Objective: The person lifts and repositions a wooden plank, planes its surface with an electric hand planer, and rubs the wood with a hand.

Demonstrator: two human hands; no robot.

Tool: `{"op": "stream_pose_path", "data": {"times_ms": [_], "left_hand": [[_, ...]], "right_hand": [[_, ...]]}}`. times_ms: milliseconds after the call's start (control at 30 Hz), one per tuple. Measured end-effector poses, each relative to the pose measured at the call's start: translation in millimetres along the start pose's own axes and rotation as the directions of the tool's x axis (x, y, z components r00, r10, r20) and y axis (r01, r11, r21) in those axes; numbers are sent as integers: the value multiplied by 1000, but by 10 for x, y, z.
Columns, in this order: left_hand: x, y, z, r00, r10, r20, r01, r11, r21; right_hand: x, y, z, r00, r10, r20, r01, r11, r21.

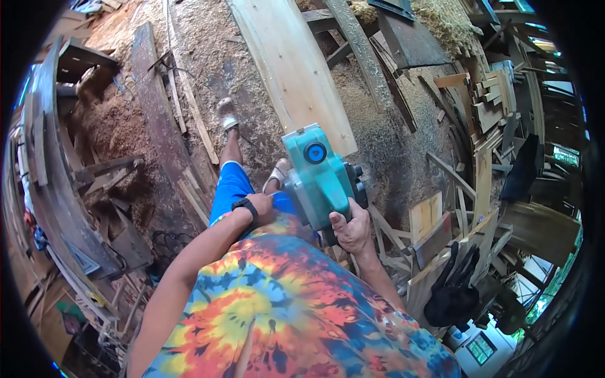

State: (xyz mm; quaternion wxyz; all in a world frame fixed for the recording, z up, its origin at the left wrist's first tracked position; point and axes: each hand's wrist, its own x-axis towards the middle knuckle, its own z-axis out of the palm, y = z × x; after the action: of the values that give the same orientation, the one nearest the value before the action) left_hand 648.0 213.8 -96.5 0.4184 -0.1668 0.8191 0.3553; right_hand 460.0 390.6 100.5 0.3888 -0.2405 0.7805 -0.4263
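Observation:
My right hand (pixel 354 232) is wrapped round the rear handle of a teal electric hand planer (pixel 324 179), thumb showing on the near side. The planer is close to my waist, its front end overlapping the near end of a long pale board (pixel 296 69) in view. Whether it touches the board I cannot tell. At my waist, by the hem of the tie-dye shirt (pixel 252 296), my left hand (pixel 259 206) is closed with curled fingers, a black watch (pixel 246 209) on its wrist. What it holds, if anything, is hidden.
Wood shavings (pixel 211 69) cover the ground around my feet. A long dark plank (pixel 157 94) lies to the left. Stacked offcuts (pixel 491 101) and leaning boards crowd the right, with a black glove (pixel 452 290) propped up there. Timber scraps (pixel 110 173) lie at far left.

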Motion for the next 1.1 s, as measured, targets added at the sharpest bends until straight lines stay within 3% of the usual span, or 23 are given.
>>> {"op": "stream_pose_path", "data": {"times_ms": [100,233,267,467,600,733,767,833,867,900,1000,1067,1100], "left_hand": [[177,90,170,998,4,61,-8,997,73],[140,509,-110,991,39,129,-37,999,-16],[299,455,17,979,163,119,-163,987,-6],[514,608,108,930,367,-25,-367,919,-145],[530,761,100,756,602,-258,-652,726,-218],[553,862,117,493,729,-474,-854,511,-101],[565,843,128,468,739,-485,-867,491,-88],[648,758,143,709,702,-70,-678,650,-344],[683,701,142,752,639,161,-534,734,-419],[666,600,161,777,622,102,-532,734,-422],[315,278,-189,951,288,112,-229,900,-372],[318,-209,-30,961,263,-80,-272,868,-415],[238,-410,-53,970,220,-102,-242,881,-407]], "right_hand": [[32,-52,-32,999,-38,-29,36,997,-68],[123,52,-42,997,-65,-29,63,995,-74],[148,39,-48,998,-53,-18,51,995,-82],[392,-166,-31,999,-31,-9,30,994,-106],[607,-355,39,999,-35,-22,33,996,-84],[960,-525,147,997,-71,-20,69,995,-76],[1020,-597,166,998,-56,-22,53,994,-97],[1138,-659,201,995,-92,-33,89,992,-94],[1203,-690,217,993,-113,-39,109,990,-91],[1270,-713,223,993,-109,-33,106,990,-95],[1495,-741,270,990,-137,-36,134,987,-89],[1650,-737,320,977,-199,-72,194,979,-65],[1723,-774,337,977,-201,-73,196,979,-60]]}}
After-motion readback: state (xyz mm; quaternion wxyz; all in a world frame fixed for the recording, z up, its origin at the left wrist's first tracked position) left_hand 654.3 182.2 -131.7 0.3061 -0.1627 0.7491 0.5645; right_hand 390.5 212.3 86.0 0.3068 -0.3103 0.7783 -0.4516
